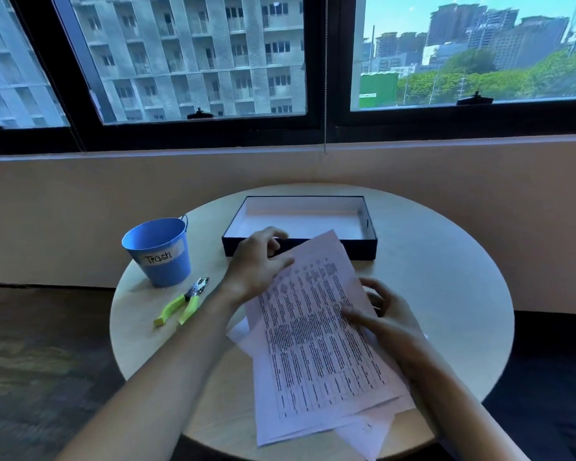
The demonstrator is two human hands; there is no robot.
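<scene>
Head view, the only angle here. The person has a bundle of printed sheets (316, 354) lifted at a slant over the near side of the round tabletop (446, 287), with a few loose pages (369, 434) lying flat underneath. The left hand (258, 264) is curled round the bundle's top-left corner, thumb on the print. The right hand (391, 322) pinches the right edge, thumb on top, fingers behind.

Progress-wise it looks like early days. The dark box (300, 249) behind the sheets is empty, and the green-handled staple remover (182, 306) lies untouched beside the blue bucket (160, 257) marked Trash, left of the hands. Best guess: pulling staples, binning them and boxing the pages are all left to do.
</scene>
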